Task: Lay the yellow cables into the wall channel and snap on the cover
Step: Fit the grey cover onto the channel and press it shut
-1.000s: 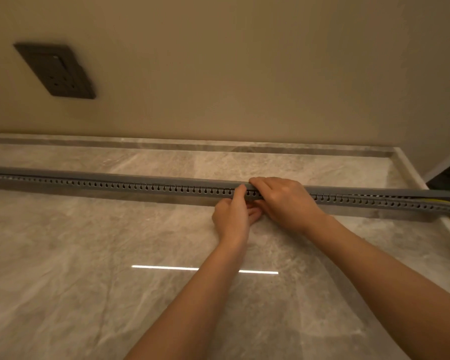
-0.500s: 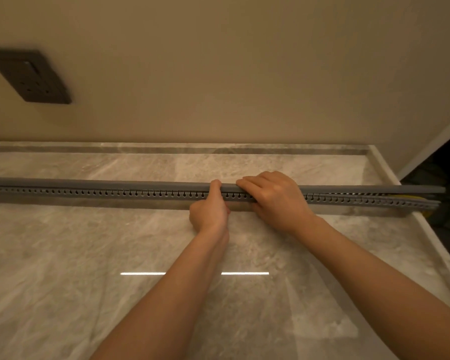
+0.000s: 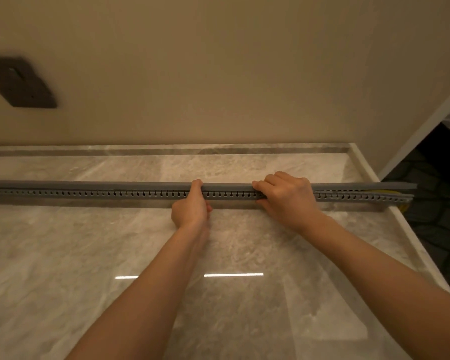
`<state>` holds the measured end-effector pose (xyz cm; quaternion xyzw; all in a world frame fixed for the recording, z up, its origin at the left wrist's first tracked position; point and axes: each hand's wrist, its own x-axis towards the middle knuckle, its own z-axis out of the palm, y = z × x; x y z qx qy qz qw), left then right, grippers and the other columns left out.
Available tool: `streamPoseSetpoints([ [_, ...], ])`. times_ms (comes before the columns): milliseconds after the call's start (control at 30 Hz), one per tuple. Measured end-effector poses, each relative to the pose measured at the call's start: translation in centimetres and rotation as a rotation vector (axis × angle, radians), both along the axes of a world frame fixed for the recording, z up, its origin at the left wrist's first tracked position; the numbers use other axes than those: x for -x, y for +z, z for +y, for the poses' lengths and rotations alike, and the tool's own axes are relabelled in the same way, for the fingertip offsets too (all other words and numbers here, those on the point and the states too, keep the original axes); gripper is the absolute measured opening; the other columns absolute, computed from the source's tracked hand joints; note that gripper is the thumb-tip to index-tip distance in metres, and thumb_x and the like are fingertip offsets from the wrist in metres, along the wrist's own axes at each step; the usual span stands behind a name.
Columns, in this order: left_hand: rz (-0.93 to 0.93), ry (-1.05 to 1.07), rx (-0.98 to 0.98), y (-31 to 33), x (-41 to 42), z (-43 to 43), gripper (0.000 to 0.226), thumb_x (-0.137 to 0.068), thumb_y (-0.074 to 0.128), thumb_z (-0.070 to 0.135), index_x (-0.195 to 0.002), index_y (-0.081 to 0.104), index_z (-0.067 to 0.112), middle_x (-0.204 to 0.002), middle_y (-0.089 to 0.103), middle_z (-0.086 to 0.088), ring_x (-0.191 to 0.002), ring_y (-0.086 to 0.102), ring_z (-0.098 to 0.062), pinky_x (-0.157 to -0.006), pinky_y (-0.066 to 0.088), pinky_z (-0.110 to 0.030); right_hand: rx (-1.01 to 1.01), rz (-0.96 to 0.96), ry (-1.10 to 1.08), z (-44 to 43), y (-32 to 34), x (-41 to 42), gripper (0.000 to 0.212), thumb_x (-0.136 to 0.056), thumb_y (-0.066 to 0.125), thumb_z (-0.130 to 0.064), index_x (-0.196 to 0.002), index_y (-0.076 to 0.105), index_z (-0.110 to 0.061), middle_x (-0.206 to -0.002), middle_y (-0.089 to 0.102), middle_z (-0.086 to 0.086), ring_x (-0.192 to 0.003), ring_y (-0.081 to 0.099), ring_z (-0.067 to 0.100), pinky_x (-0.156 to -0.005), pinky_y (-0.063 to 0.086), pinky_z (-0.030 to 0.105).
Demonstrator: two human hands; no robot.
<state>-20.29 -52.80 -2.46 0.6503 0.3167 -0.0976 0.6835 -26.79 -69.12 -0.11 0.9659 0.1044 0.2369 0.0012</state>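
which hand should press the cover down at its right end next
Probably the right hand: it grips the cover nearest that end, where a gap above the channel shows; the left hand sits farther left.

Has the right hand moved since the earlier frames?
Yes: right hand slid rightward along the channel, toward its right end, away from the left hand.

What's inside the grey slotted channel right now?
Only a bit of yellow cable shows, at the right end, between the cover and the slotted wall of the channel. Elsewhere the cover and wall hide the inside, so nothing there can be told.
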Motion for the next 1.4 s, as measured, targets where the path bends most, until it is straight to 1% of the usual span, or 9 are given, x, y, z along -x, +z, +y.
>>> streamPoseSetpoints([
  [300, -0.004, 0.003, 0.057, 0.1, 0.6, -0.7, 0.042, -0.080, 0.061, 0.049, -0.070, 0.055, 0.008, -0.052, 0.053, -0.004, -0.038, 0.046, -0.013, -0.038, 0.037, -0.023, 0.041, -0.082, 0.103, -0.8, -0.4, -0.2, 0.021, -0.059, 0.081, -0.006, -0.078, 0.071, -0.006, -0.061, 0.065, 0.007, -0.053, 0.058, 0.025, -0.039, 0.044, 0.025],
  [500, 0.031, -0.266, 0.179, 0.2, 2.7, -4.4, 0.050, -0.081, 0.059, 0.055, -0.060, 0.052, 0.010, -0.045, 0.049, -0.002, -0.033, 0.043, -0.013, -0.037, 0.033, -0.020, 0.046, -0.156, 0.184, -1.5, -1.0, -0.3, 0.022, -0.064, 0.080, -0.010, -0.084, 0.071, -0.006, -0.064, 0.066, 0.007, -0.055, 0.059, 0.023, -0.041, 0.044, 0.025],
  [733, -0.004, -0.304, 0.247, -0.1, 3.9, -6.5, 0.049, -0.090, 0.047, 0.051, -0.059, 0.048, 0.013, -0.047, 0.042, -0.001, -0.031, 0.037, -0.010, -0.032, 0.028, -0.018, 0.008, -0.212, 0.184, -2.1, -1.4, 0.4, 0.018, -0.069, 0.077, -0.009, -0.086, 0.072, -0.007, -0.065, 0.067, 0.006, -0.055, 0.060, 0.022, -0.041, 0.046, 0.027],
  [833, -0.013, -0.335, 0.243, -0.1, 4.1, -6.7, 0.047, -0.089, 0.051, 0.049, -0.063, 0.052, 0.010, -0.048, 0.044, -0.003, -0.032, 0.040, -0.011, -0.032, 0.030, -0.018, -0.004, -0.229, 0.169, -2.2, -1.6, 0.8, 0.013, -0.075, 0.074, -0.011, -0.087, 0.072, -0.007, -0.067, 0.068, 0.006, -0.055, 0.060, 0.022, -0.042, 0.046, 0.028],
  [933, -0.021, -0.332, 0.222, -0.1, 4.1, -6.9, 0.040, -0.088, 0.056, 0.043, -0.071, 0.057, 0.007, -0.048, 0.046, -0.003, -0.032, 0.041, -0.011, -0.033, 0.031, -0.019, -0.009, -0.234, 0.148, -2.2, -1.8, 1.1, 0.013, -0.076, 0.074, -0.012, -0.089, 0.072, -0.008, -0.067, 0.067, 0.005, -0.057, 0.059, 0.022, -0.043, 0.047, 0.029],
  [1200, -0.008, -0.229, 0.174, -0.3, 4.2, -6.9, 0.042, -0.082, 0.060, 0.043, -0.055, 0.054, 0.011, -0.032, 0.044, 0.003, -0.027, 0.039, -0.009, -0.039, 0.033, -0.024, 0.005, -0.175, 0.062, -1.0, -1.6, 1.5, 0.023, -0.071, 0.076, -0.006, -0.094, 0.071, -0.009, -0.074, 0.067, 0.005, -0.063, 0.059, 0.022, -0.047, 0.047, 0.030],
  [1267, -0.008, -0.221, 0.165, -0.3, 4.1, -7.0, 0.042, -0.079, 0.062, 0.045, -0.063, 0.062, 0.006, -0.039, 0.054, -0.002, -0.035, 0.051, -0.015, -0.046, 0.040, -0.030, 0.017, -0.147, 0.062, -1.1, -1.5, 1.8, 0.032, -0.069, 0.073, 0.002, -0.099, 0.070, -0.007, -0.082, 0.069, 0.007, -0.066, 0.060, 0.025, -0.048, 0.049, 0.031],
  [1333, -0.010, -0.198, 0.152, -0.5, 4.0, -7.2, 0.054, -0.074, 0.061, 0.049, -0.085, 0.067, -0.003, -0.074, 0.069, -0.020, -0.071, 0.066, -0.035, -0.066, 0.051, -0.045, 0.032, -0.110, 0.029, -1.5, -1.4, 2.4, 0.039, -0.066, 0.072, 0.005, -0.103, 0.068, -0.006, -0.089, 0.070, 0.008, -0.070, 0.061, 0.026, -0.052, 0.051, 0.033],
  [1400, 0.002, -0.181, 0.143, -0.8, 3.9, -7.4, 0.060, -0.070, 0.061, 0.052, -0.091, 0.066, -0.004, -0.090, 0.069, -0.024, -0.085, 0.065, -0.041, -0.079, 0.052, -0.050, 0.038, -0.085, -0.053, -2.3, -1.3, 3.2, 0.041, -0.064, 0.075, 0.002, -0.104, 0.068, -0.006, -0.090, 0.070, 0.008, -0.072, 0.061, 0.027, -0.055, 0.052, 0.035],
])
